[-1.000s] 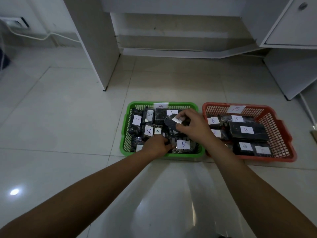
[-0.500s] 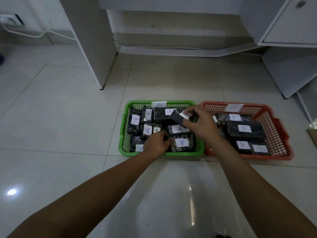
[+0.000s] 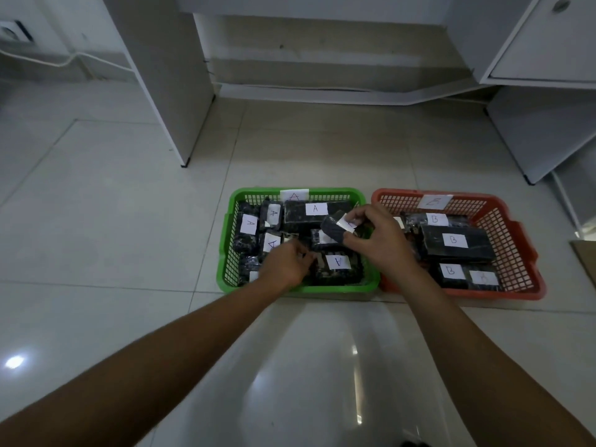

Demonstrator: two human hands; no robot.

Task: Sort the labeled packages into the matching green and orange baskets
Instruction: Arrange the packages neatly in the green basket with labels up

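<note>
1. Head view cuts off both arms at the bottom edge; the left hand [image 3: 285,267] covers the packages at 6 o'clock in the green basket [image 3: 225,250], and whether its curled fingers hold anything cannot be told.
2. The right hand [image 3: 380,240] hides the orange basket's [image 3: 522,240] 9 o'clock wall and part of the label on the package [image 3: 333,229] it holds, so that letter is unreadable.
3. White tags in the green basket read "A", and a paper on its 12 o'clock rim also reads "A"; tags in the orange basket read "B", though the one at 5 o'clock is blurred.
4. Both forearms reach forward from 6 o'clock, hands close together over the green basket.
5. Thumb and fingertips of the right hand pinch the small dark package, lifted and tilted above the green basket's 3 o'clock side.
6. The baskets sit side by side on the tiled floor [image 3: 96,221], touching or nearly so.
</note>
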